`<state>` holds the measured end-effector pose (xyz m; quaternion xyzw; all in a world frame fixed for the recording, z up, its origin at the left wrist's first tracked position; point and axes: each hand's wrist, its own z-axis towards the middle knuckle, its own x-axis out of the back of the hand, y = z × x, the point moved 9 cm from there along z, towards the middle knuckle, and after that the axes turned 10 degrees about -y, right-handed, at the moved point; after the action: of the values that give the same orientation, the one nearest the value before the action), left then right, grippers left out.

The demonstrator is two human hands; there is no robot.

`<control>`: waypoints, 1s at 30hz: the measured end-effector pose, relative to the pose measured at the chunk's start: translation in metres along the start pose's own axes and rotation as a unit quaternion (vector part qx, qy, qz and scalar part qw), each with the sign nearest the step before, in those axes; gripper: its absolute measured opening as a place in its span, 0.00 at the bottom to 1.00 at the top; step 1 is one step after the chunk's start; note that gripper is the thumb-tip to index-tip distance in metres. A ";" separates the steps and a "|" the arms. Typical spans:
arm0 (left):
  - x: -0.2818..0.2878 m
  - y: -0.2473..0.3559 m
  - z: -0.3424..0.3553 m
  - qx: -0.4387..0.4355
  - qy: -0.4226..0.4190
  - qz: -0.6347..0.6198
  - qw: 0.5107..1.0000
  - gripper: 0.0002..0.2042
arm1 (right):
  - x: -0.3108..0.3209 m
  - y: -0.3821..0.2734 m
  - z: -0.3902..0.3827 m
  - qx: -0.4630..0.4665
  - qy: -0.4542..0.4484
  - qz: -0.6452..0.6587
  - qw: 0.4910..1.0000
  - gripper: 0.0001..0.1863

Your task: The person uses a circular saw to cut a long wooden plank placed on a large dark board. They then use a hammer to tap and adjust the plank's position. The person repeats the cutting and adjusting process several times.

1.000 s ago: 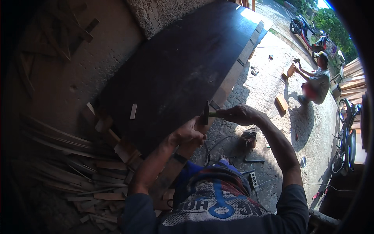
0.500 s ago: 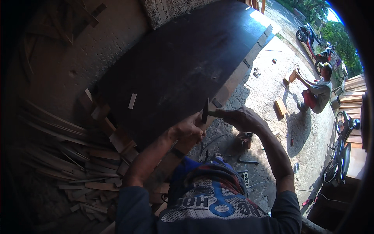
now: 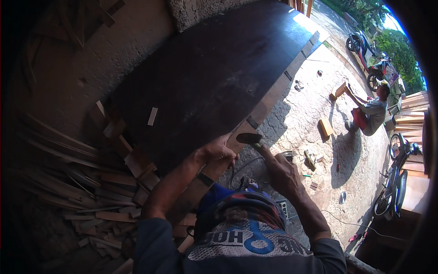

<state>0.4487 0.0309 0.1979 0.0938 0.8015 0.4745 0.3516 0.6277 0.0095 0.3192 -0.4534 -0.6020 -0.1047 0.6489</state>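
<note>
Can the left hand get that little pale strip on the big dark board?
Probably yes: nothing seems to stand between the left hand and the pale strip on the dark board, though it would have to leave the edge.

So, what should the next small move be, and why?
Probably ease the left hand a little along the wooden edge strip, away from the hammer: the right hand grips it with its head close beside the left hand in this view, so a strike there might catch that hand.
</note>
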 end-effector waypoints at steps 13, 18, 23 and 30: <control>0.004 -0.014 0.002 0.027 0.004 -0.004 1.000 0.31 | -0.008 -0.001 0.001 -0.027 -0.016 -0.012 0.999 0.41; 0.001 -0.017 -0.003 0.011 -0.006 -0.025 1.000 0.29 | -0.015 -0.002 0.004 -0.020 -0.036 0.009 0.999 0.43; -0.003 -0.008 0.002 0.009 -0.027 -0.033 0.999 0.33 | -0.010 0.006 -0.005 0.018 0.092 0.014 0.995 0.41; -0.001 -0.009 -0.002 0.013 0.002 -0.034 0.999 0.34 | -0.007 0.003 -0.010 0.019 0.126 0.037 0.991 0.38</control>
<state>0.4495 0.0243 0.1916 0.0701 0.8110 0.4515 0.3653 0.6354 0.0010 0.3131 -0.4460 -0.4999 -0.1259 0.7317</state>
